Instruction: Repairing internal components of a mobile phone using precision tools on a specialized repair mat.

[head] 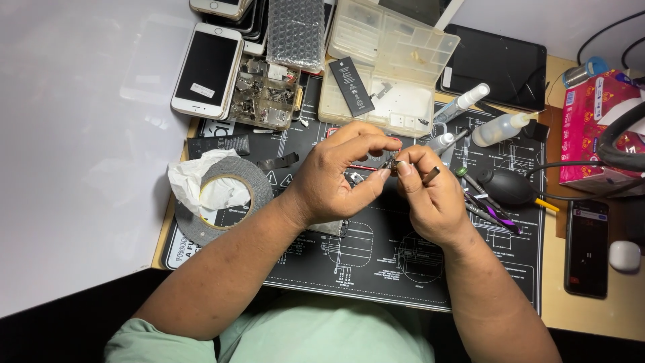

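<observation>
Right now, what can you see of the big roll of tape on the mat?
The roll of tape is a wide, flat ring of dark grey tape with a yellowish inner core. It lies flat on the left end of the black work mat, its lower edge overhanging the mat's side. Crumpled white paper sits in its hole and spills over its upper left rim. Neither hand touches it; the left forearm passes just beside it.

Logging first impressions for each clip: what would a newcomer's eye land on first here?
Both hands meet at the centre over a black repair mat: the left hand and right hand pinch a tiny part between their fingertips. To the left lies a grey tape roll with crumpled white paper inside. Behind it, at the upper left, is a white phone, with a clear compartment box at the top centre.
</observation>
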